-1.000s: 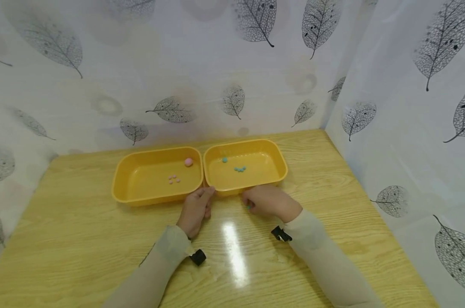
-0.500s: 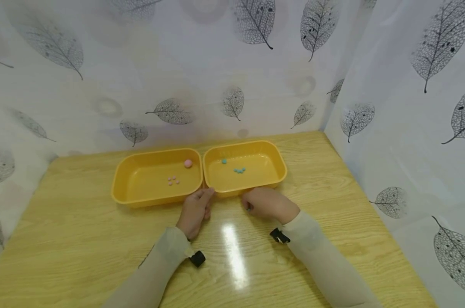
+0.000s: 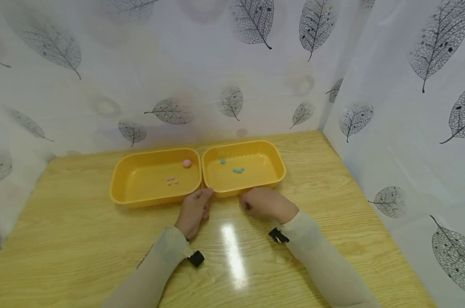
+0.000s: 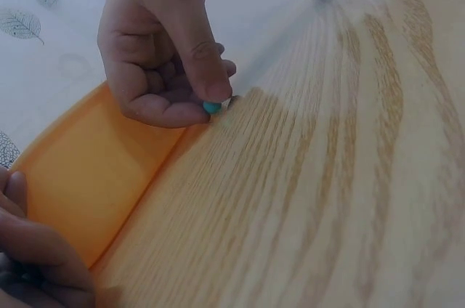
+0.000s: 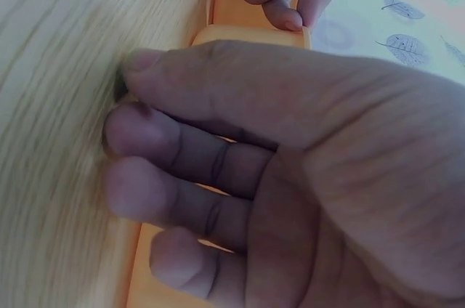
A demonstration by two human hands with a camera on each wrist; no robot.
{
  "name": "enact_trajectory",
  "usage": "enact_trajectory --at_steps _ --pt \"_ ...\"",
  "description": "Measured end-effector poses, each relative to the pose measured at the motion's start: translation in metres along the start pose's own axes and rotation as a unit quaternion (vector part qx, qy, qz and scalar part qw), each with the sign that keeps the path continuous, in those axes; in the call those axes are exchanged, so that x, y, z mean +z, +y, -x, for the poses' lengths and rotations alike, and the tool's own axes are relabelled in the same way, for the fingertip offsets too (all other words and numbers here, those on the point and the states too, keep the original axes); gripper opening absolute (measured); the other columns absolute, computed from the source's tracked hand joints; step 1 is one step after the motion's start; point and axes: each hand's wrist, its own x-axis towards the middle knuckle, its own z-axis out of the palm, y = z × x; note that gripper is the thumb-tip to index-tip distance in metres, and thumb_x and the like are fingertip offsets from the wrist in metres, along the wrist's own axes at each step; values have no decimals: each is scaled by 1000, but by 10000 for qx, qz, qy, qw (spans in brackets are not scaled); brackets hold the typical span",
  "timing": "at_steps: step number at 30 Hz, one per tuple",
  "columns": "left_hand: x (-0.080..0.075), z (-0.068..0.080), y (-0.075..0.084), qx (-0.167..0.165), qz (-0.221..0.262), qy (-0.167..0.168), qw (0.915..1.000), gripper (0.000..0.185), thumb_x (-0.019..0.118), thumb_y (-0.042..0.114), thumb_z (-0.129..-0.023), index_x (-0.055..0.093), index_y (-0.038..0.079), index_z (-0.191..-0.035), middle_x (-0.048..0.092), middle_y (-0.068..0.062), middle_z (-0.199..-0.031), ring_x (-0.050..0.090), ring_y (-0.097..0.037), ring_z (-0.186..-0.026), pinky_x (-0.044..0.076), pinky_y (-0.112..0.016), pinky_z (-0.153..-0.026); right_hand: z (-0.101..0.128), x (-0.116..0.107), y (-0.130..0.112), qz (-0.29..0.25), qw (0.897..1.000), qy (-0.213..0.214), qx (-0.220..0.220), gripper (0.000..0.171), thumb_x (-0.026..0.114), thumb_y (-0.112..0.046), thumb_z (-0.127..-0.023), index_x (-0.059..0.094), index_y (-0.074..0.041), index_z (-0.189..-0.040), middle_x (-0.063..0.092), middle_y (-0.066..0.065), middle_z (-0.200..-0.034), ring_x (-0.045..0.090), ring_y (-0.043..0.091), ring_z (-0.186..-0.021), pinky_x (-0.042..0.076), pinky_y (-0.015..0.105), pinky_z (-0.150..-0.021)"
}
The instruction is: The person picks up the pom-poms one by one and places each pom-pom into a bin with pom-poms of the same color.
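Note:
Two yellow trays stand side by side. The left tray holds a pink ball and small pink beads. The right tray holds several teal beads. My right hand rests on the table just before the right tray, fingers curled, and pinches a teal bead against the wood between thumb and forefinger. My left hand lies with curled fingers holding the near left corner of the right tray's rim.
The wooden table stretches bare toward me and to both sides. Leaf-patterned white curtain walls close off the back, left and right. A glare spot lies between my forearms.
The right hand has closed a little over the teal bead, which no longer shows in the head view. The left hand and the trays stay where they were.

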Motion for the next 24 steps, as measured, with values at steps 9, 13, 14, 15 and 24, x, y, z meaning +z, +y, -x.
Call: enact_trajectory --at_steps 9,13,14,15,24 --pt "0 1 -1 10 17 7 10000 42 66 42 -102 69 0 -106 45 2 -65 37 -9 -53 35 -24 -49 8 -10 -7 -180 9989 303 -308 22 70 -4 -94 61 -15 -77 51 -7 -73 45 9 -66 40 25 -64" --pt "0 1 -1 49 19 -2 10000 42 65 40 -103 68 -2 -105 44 2 -66 38 -9 -53 36 -24 -50 10 -14 -9 -119 9980 421 -452 17 71 -10 -96 65 -19 -83 57 -10 -79 50 8 -70 45 25 -67" --pt "0 1 -1 47 20 -3 10000 41 64 39 -104 67 -2 -104 44 1 -66 38 -10 -53 36 -24 -50 11 -16 -9 -110 9976 470 -496 15 70 -10 -96 66 -19 -85 58 -10 -80 51 7 -71 46 25 -68" --pt "1 1 -1 41 24 -6 10000 41 64 39 -104 67 -2 -104 44 1 -65 38 -10 -53 35 -24 -50 11 -17 -10 -123 9970 542 -543 13 70 -11 -97 67 -19 -87 58 -10 -80 51 7 -71 46 25 -68" --pt "1 1 0 -21 70 -10 10000 39 63 36 -105 63 -1 -95 44 1 -65 36 -10 -52 34 -24 -48 20 -33 -10 63 9814 1842 -543 7 70 -15 -98 67 -18 -92 62 -11 -84 53 6 -71 48 24 -66"
